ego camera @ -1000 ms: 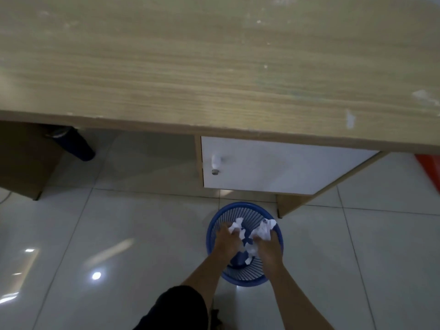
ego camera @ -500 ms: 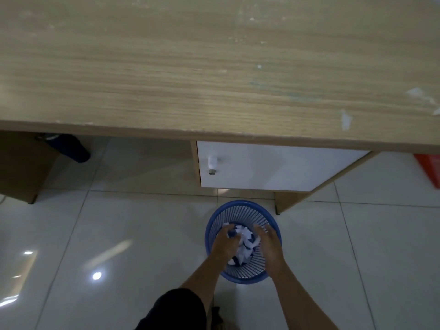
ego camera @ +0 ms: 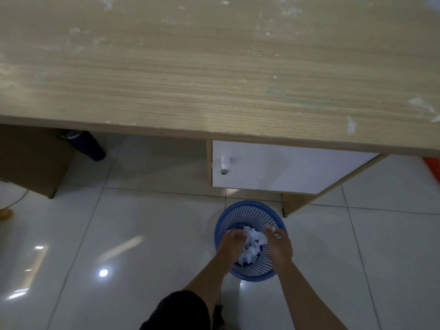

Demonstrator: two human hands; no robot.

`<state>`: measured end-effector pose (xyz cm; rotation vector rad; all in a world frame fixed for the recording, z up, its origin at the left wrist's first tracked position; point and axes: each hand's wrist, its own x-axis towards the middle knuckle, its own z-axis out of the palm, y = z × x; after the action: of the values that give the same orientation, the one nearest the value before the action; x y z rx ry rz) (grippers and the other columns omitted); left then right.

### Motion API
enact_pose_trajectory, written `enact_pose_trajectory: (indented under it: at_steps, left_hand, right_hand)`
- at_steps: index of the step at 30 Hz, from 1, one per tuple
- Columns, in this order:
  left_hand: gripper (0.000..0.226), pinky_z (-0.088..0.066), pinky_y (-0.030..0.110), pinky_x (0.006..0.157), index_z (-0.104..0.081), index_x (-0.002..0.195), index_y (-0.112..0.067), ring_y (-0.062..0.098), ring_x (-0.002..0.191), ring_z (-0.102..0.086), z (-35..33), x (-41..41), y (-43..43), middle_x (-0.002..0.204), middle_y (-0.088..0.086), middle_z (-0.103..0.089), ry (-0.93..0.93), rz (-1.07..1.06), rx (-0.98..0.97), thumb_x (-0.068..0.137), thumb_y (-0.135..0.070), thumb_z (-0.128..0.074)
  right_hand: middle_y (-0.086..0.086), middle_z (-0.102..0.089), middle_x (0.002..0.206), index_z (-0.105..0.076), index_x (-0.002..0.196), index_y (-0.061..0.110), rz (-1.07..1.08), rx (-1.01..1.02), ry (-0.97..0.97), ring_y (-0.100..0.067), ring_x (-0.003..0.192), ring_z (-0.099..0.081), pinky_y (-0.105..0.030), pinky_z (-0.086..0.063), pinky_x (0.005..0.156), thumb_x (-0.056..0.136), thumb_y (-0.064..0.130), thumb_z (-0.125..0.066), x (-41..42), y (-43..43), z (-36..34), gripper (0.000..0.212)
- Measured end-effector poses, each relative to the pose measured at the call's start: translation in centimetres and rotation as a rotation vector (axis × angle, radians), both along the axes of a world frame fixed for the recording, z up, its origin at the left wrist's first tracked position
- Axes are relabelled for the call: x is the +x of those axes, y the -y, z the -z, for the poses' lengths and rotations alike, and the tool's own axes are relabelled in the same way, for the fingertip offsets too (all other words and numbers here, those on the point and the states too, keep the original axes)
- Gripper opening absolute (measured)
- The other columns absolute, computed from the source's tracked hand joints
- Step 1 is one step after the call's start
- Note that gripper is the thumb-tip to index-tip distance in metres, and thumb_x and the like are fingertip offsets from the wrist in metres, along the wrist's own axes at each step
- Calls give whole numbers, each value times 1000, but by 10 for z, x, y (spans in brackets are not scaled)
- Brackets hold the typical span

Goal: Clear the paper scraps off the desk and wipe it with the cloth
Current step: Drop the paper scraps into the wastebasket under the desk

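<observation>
The left hand [ego camera: 232, 244], fingers bent, grip unclear, and the spread right hand [ego camera: 279, 247] are hanging low over the blue basket [ego camera: 250, 205] so the paper scraps [ego camera: 252, 242] are landing inside, not scattering.

Desk [ego camera: 190, 86] is matt wood-grain, kinda scuffed. Floor tiles [ego camera: 119, 234] super glossy. Basket [ego camera: 250, 204] is blue plastic mesh, scraps [ego camera: 253, 244] crumpled white paper.

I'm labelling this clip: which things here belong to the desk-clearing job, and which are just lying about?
Job: desk, paper scraps, blue basket, scrap on the desk, left hand, right hand.
Lying about: white cabinet door, dark blue container, orange object.
</observation>
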<state>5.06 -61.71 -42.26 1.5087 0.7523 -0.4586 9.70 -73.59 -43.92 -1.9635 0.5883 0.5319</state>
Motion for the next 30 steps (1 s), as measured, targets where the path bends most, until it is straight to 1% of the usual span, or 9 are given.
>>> enact_pose_trajectory:
  at_steps: [2, 5, 11, 14, 17, 20, 23, 26, 30]
  left_hand:
    - [8, -45, 27, 92, -52, 98, -23, 12, 99, -52, 1, -2, 0, 107, -2, -55, 5, -5, -17, 94, -19, -47]
    - [6, -45, 29, 94, -52, 94, -23, 13, 97, -52, -2, -4, 1, 106, 0, -56, 13, 8, 5, 94, -19, -47]
    - [21, -43, 29, 85, -58, 94, -8, 18, 92, -53, -8, 0, 3, 101, 16, -60, 4, 45, 40, 96, -18, -40]
    - [31, -44, 31, 89, -60, 104, 0, 22, 94, -55, -10, 0, 3, 99, 14, -58, -2, 55, 41, 97, -20, -38]
    - [34, -45, 36, 91, -59, 103, 3, 29, 98, -58, -15, 3, 3, 103, 20, -61, -21, 54, 35, 97, -22, -37]
    - [30, -43, 32, 83, -59, 94, -1, 21, 89, -52, -23, 5, 1, 94, 14, -55, -30, 91, 58, 97, -18, -35]
    - [31, -46, 39, 88, -61, 93, 1, 27, 93, -57, -38, 0, 2, 94, 21, -58, -37, 159, 147, 97, -13, -34]
    - [32, -43, 32, 90, -60, 110, 3, 30, 109, -57, -67, -8, 2, 115, 20, -61, -34, 248, 317, 97, -12, -35]
    - [29, -44, 28, 89, -60, 110, 0, 27, 108, -58, -119, -19, 3, 116, 18, -62, 2, 221, 346, 96, -10, -36]
  right_hand:
    - [-16, -63, 101, -56, 95, 10, 7, 0, -27, -31, 81, -61, -45, -54, 78, 90, 28, -57, -1, 0, -4, 18]
    - [-15, -65, 94, -62, 96, 5, -24, -64, -24, -31, 80, -63, -41, -53, 79, 90, 11, -55, 0, 4, -7, 12]
    - [-18, -62, 80, -61, 83, 2, -36, -82, -95, -26, 70, -55, -37, -48, 71, 98, 40, -32, 4, -1, -23, 50]
    - [-3, -55, 84, -51, 99, 15, 119, 410, -316, -24, 92, -52, -39, -45, 80, 94, 52, -31, 9, -5, -39, 43]
    - [-11, -52, 124, -46, 127, 16, 200, 708, -358, -29, 121, -44, -50, -31, 105, 92, 56, -30, 8, -2, -32, 56]
    - [-9, -61, 102, -57, 105, 14, 26, 413, -215, -28, 96, -57, -37, -47, 78, 97, 41, -35, 6, 0, -32, 36]
    - [-10, -55, 67, -51, 62, 9, -162, -69, -52, -24, 67, -52, -27, -37, 56, 94, 10, -41, 1, 7, -36, 34]
    - [-24, -63, 83, -60, 78, -8, -143, -236, 65, -34, 77, -59, -30, -37, 62, 88, 4, -45, -13, 9, -49, 22]
    - [-19, -63, 87, -59, 84, -4, -135, -223, 190, -29, 78, -57, -27, -37, 65, 86, 1, -48, -20, 2, -105, 12]
